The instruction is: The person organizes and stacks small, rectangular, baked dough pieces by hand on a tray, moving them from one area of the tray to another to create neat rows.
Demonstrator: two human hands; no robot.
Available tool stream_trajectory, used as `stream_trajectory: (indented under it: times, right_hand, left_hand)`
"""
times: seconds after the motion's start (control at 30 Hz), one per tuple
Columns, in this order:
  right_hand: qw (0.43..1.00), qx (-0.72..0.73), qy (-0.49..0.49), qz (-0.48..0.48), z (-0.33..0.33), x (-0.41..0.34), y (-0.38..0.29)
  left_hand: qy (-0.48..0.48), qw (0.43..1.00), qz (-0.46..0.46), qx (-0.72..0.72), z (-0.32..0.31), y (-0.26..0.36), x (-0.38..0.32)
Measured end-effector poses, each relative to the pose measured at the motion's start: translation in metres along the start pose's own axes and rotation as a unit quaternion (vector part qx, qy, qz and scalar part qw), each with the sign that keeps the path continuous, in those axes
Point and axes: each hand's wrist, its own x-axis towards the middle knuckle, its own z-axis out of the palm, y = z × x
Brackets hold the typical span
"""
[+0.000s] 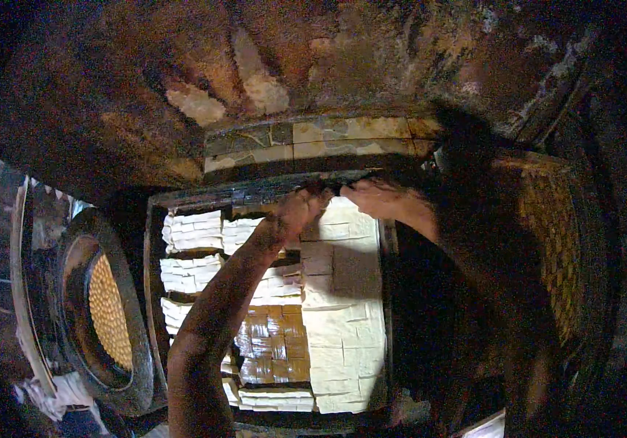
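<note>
A framed tray with a woven bamboo base (278,339) lies before me. A wide strip of white, scored slabs that look like tofu (346,334) runs down its right side. Rows of narrower white cut pieces (190,274) lie on the left part, with bare weave between some of them. My left hand (301,211) reaches over the rows to the top end of the strip. Close beside it, my right hand (387,202) is at the strip's top right corner, fingers bent towards the left. Shadow hides both sets of fingertips, so their grip is unclear.
Left of the tray stands a round, dark-rimmed vessel (141,334) with many small yellowish pieces (108,312) inside. A tiled ledge (346,137) runs along the stained wall (319,65) behind. Woven material (551,246) shows at the right. Deep shadow covers the area right of the tray.
</note>
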Motion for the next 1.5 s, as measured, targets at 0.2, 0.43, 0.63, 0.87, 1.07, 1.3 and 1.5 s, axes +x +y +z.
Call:
stream_trajectory:
  times: [0.2, 0.43, 0.63, 0.87, 1.07, 1.3, 1.5]
  right_hand:
    - [0.991, -0.090, 0.008, -0.104, -0.019, 0.003, -0.039]
    - [0.976, 0.052, -0.134, -0.165, -0.057, 0.006, -0.031]
    - [0.969, -0.098, -0.168, -0.150, -0.019, 0.033, -0.018]
    - [0.983, -0.020, -0.077, -0.166, -0.029, -0.002, -0.054]
    - [0.972, -0.089, -0.054, -0.208, -0.034, 0.018, -0.065]
    - [0.973, -0.172, -0.018, -0.151, 0.003, -0.012, -0.062]
    - [0.992, -0.070, -0.083, -0.063, -0.020, -0.012, -0.065]
  left_hand:
    - [0.031, 0.930, 0.192, 0.311, 0.007, -0.066, -0.012]
    - [-0.139, 0.973, 0.123, 0.141, -0.041, 0.005, -0.009]
    - [0.051, 0.868, 0.224, 0.440, -0.014, -0.037, -0.013]
    - [-0.161, 0.964, 0.133, 0.163, -0.078, 0.013, -0.040]
    - [-0.143, 0.982, -0.007, -0.120, -0.052, -0.047, -0.021]
    - [-0.124, 0.990, 0.042, 0.058, -0.093, 0.036, -0.036]
    - [-0.227, 0.966, 0.084, 0.092, -0.096, 0.055, -0.025]
